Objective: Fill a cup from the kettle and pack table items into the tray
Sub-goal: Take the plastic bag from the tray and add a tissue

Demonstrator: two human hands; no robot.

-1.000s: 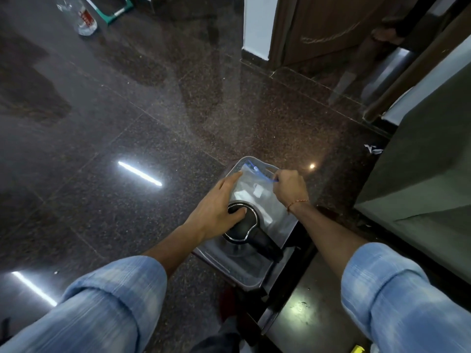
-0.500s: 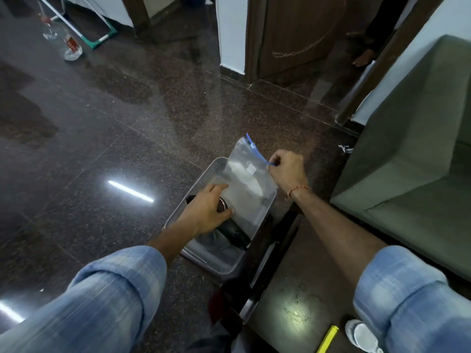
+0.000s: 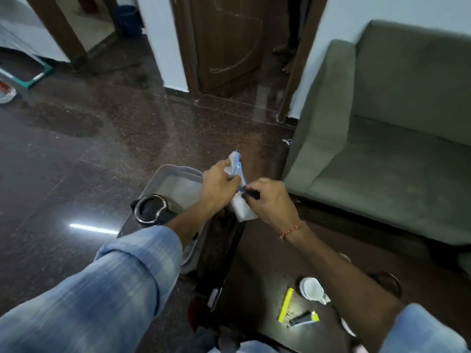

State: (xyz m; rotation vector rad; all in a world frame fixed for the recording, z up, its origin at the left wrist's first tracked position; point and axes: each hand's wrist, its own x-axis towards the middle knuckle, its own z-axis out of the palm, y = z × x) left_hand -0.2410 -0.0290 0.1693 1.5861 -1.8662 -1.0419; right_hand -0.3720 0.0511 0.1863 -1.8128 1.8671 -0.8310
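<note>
Lifted clear of the tray (image 3: pixel 163 178) since half a second ago, with the left hand (image 3: pixel 219 187) now off the kettle (image 3: pixel 151 208) and up on the plastic bag (image 3: pixel 237 174). Both hands on the bag above the tray's 3 o'clock edge: left fingers curled round its upper part at the blue zip strip, right hand (image 3: pixel 270 202) pinching the same strip just beside, at 4 o'clock of the left. Probably held this way to work the seal before packing, one hand steadying and one pulling. Kettle lying inside the tray at its 7 o'clock corner, lid ring up. Left to pack on the dark table (image 3: pixel 257 271), toward 5 o'clock of the hands: white cup (image 3: pixel 311 289), yellow stick (image 3: pixel 285 304) and a small tube (image 3: pixel 304 319), close together. Whether the cup holds water: cannot tell.
</note>
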